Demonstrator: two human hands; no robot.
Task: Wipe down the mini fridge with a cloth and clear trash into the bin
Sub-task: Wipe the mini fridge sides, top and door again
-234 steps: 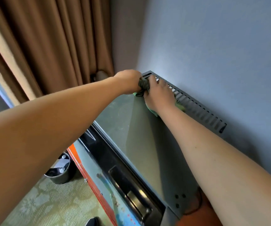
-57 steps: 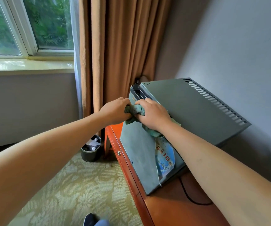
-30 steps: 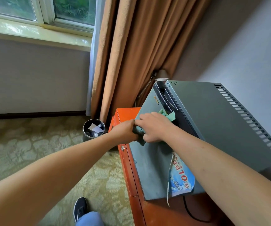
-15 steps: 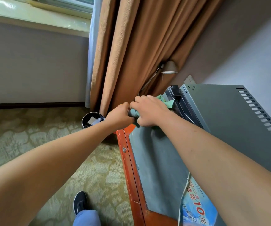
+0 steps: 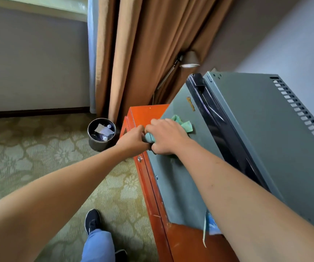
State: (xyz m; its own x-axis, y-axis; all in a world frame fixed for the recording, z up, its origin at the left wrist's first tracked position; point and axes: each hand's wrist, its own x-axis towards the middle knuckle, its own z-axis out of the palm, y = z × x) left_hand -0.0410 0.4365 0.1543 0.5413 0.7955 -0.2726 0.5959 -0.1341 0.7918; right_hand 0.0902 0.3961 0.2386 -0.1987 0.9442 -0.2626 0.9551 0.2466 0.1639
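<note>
Both hands' grip [image 5: 148, 138] bunches the cloth [image 5: 183, 124] against the fridge door [image 5: 173, 178].

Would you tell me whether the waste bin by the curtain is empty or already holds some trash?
It holds trash: the bin stands upright on the carpet with paper scraps and small white pieces inside.

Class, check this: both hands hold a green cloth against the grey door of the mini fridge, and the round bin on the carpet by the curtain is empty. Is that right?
Not quite. The head view shows the bin already holds trash, paper scraps among it. The rest stands: left hand and right hand hold the green cloth against the mini fridge door.
</note>
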